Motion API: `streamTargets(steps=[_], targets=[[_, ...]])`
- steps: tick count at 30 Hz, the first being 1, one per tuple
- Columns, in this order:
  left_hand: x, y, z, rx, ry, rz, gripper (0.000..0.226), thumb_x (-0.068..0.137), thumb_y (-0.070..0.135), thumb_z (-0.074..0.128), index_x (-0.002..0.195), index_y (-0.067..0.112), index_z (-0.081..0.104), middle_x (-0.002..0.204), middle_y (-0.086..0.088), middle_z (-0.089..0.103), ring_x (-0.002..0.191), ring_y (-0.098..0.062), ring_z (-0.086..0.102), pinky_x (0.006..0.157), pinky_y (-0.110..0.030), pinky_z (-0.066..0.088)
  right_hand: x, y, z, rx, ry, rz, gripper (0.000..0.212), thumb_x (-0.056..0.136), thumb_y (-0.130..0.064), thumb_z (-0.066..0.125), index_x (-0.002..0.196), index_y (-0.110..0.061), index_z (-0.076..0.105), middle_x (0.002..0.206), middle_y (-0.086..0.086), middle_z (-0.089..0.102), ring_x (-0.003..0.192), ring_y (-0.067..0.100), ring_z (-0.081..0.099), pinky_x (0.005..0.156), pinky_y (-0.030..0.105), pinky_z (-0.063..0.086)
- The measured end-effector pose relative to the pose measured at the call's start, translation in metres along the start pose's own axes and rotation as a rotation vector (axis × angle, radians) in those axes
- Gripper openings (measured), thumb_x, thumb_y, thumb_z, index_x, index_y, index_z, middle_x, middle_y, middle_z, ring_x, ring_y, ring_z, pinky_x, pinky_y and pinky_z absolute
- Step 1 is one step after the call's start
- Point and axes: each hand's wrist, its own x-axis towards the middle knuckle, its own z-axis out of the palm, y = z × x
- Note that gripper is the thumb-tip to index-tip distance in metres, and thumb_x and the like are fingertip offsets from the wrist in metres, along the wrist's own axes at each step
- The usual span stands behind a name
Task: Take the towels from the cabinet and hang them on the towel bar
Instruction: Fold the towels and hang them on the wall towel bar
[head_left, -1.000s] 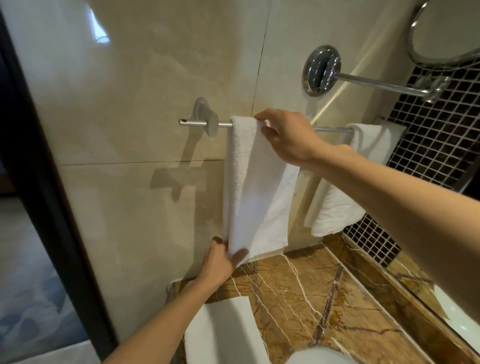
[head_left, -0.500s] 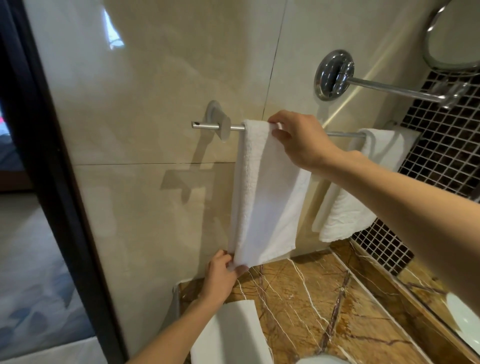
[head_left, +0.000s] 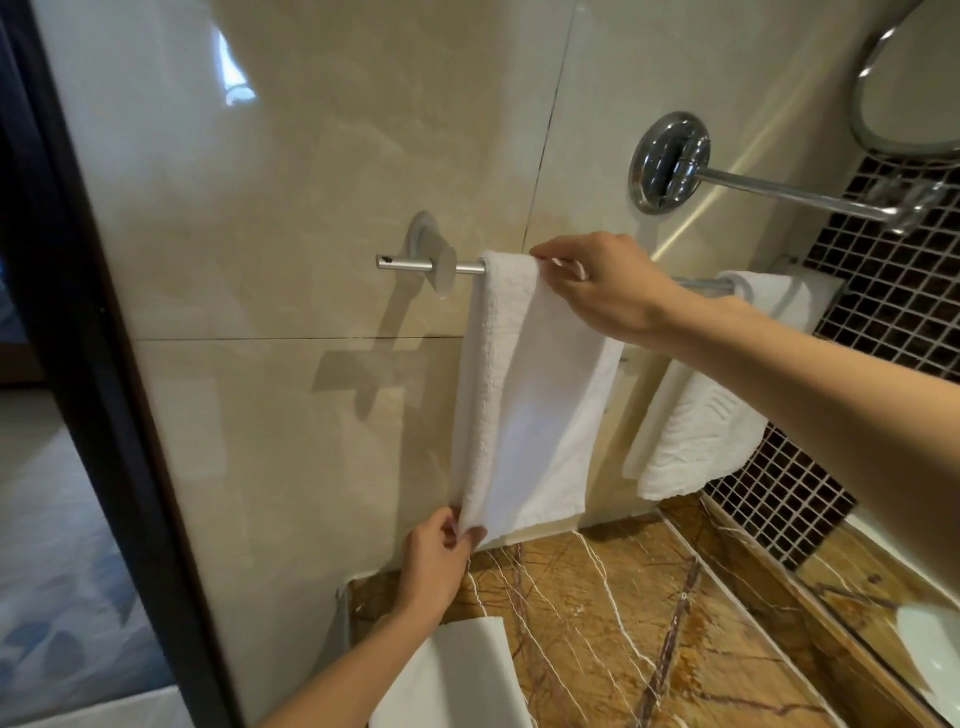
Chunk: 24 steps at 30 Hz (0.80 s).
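Observation:
A white towel (head_left: 524, 405) hangs folded over the chrome towel bar (head_left: 415, 264) on the beige tiled wall. My right hand (head_left: 605, 286) pinches the towel's top fold at the bar. My left hand (head_left: 439, 553) pinches its lower left corner, just above the counter. A second white towel (head_left: 711, 415) hangs over the same bar further right, partly hidden behind my right forearm.
A brown marble counter (head_left: 623, 623) lies below the towels, with a white folded cloth (head_left: 457, 675) at its near edge. A chrome arm (head_left: 779, 195) holding a round mirror (head_left: 914, 83) juts out above the bar. A dark door frame (head_left: 78, 312) stands at left; dark mosaic tiles (head_left: 883, 312) at right.
Both hands keep their hold on the towel. The view has shifted slightly, and my left hand has slid a little along the towel's bottom corner.

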Motion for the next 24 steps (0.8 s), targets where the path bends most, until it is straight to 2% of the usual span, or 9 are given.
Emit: streamTargets(steps=[2, 4, 6, 7, 9, 13, 17, 20, 24], targets=[[-0.001, 0.004, 0.001, -0.052, 0.034, 0.009, 0.022, 0.079, 0.016, 0.075, 0.084, 0.010, 0.054, 0.077, -0.011, 0.068, 0.076, -0.030, 0.066, 0.069, -0.041, 0.054, -0.001, 0.001, 0.001, -0.001, 0.013, -0.008, 0.030, 0.098, -0.021, 0.046, 0.121, -0.013, 0.064, 0.112, 0.008, 0.068, 0.106, 0.028, 0.059, 0.081, 0.027, 0.038], [-0.003, 0.009, 0.000, -0.080, 0.072, 0.003, 0.032, 0.078, 0.012, 0.076, 0.092, 0.014, 0.047, 0.080, -0.004, 0.066, 0.075, -0.022, 0.063, 0.065, -0.028, 0.051, -0.001, 0.002, 0.002, -0.007, 0.013, -0.013, 0.029, 0.098, -0.020, 0.046, 0.119, -0.014, 0.065, 0.113, 0.009, 0.069, 0.107, 0.030, 0.059, 0.083, 0.031, 0.041], [-0.005, 0.013, -0.001, -0.089, 0.036, -0.015, 0.044, 0.076, 0.010, 0.077, 0.103, 0.020, 0.044, 0.086, 0.002, 0.067, 0.078, -0.013, 0.063, 0.065, -0.019, 0.047, 0.000, 0.003, 0.003, -0.004, 0.011, -0.007, 0.029, 0.098, -0.021, 0.046, 0.119, -0.015, 0.065, 0.113, 0.008, 0.069, 0.107, 0.030, 0.059, 0.083, 0.030, 0.041], [-0.005, 0.011, -0.001, -0.061, 0.002, -0.024, 0.041, 0.076, 0.010, 0.077, 0.103, 0.020, 0.048, 0.087, 0.001, 0.069, 0.080, -0.013, 0.064, 0.066, -0.020, 0.049, 0.000, 0.003, 0.003, -0.004, 0.012, -0.005, 0.029, 0.098, -0.021, 0.046, 0.119, -0.016, 0.065, 0.114, 0.008, 0.069, 0.107, 0.030, 0.059, 0.082, 0.029, 0.040], [-0.006, 0.011, -0.002, 0.037, -0.034, -0.043, 0.023, 0.076, 0.016, 0.078, 0.089, 0.010, 0.059, 0.083, -0.002, 0.070, 0.079, -0.020, 0.066, 0.067, -0.027, 0.052, -0.001, 0.003, 0.003, -0.007, 0.019, -0.009, 0.029, 0.098, -0.021, 0.047, 0.118, -0.016, 0.066, 0.111, 0.008, 0.069, 0.105, 0.031, 0.059, 0.081, 0.030, 0.040], [-0.002, 0.010, -0.004, 0.108, -0.008, -0.031, 0.025, 0.074, 0.022, 0.080, 0.078, 0.006, 0.061, 0.073, -0.003, 0.067, 0.074, -0.024, 0.064, 0.065, -0.032, 0.050, -0.002, 0.003, 0.004, -0.002, 0.021, -0.002, 0.029, 0.097, -0.023, 0.047, 0.119, -0.018, 0.065, 0.111, 0.008, 0.069, 0.105, 0.031, 0.059, 0.080, 0.030, 0.040], [0.008, 0.010, -0.008, 0.085, -0.061, -0.026, 0.019, 0.076, 0.020, 0.078, 0.077, 0.012, 0.061, 0.078, 0.002, 0.069, 0.079, -0.017, 0.066, 0.069, -0.026, 0.053, -0.001, 0.003, 0.004, -0.010, 0.015, 0.008, 0.030, 0.097, -0.025, 0.046, 0.121, -0.018, 0.063, 0.112, 0.007, 0.068, 0.107, 0.029, 0.057, 0.077, 0.025, 0.034], [0.017, 0.011, -0.012, -0.008, -0.145, -0.061, 0.018, 0.079, 0.014, 0.075, 0.079, 0.020, 0.058, 0.085, 0.004, 0.069, 0.089, -0.019, 0.067, 0.076, -0.026, 0.053, 0.000, 0.002, 0.003, -0.018, 0.005, 0.013, 0.032, 0.098, -0.025, 0.045, 0.123, -0.017, 0.062, 0.114, 0.008, 0.067, 0.109, 0.029, 0.057, 0.077, 0.023, 0.032], [0.018, 0.011, -0.018, -0.041, -0.216, -0.087, 0.023, 0.083, 0.009, 0.070, 0.084, 0.025, 0.054, 0.088, 0.011, 0.065, 0.084, -0.011, 0.065, 0.065, -0.016, 0.051, 0.001, 0.003, 0.002, -0.005, -0.014, 0.025, 0.032, 0.098, -0.026, 0.045, 0.125, -0.017, 0.061, 0.114, 0.008, 0.066, 0.109, 0.028, 0.056, 0.078, 0.021, 0.031]])
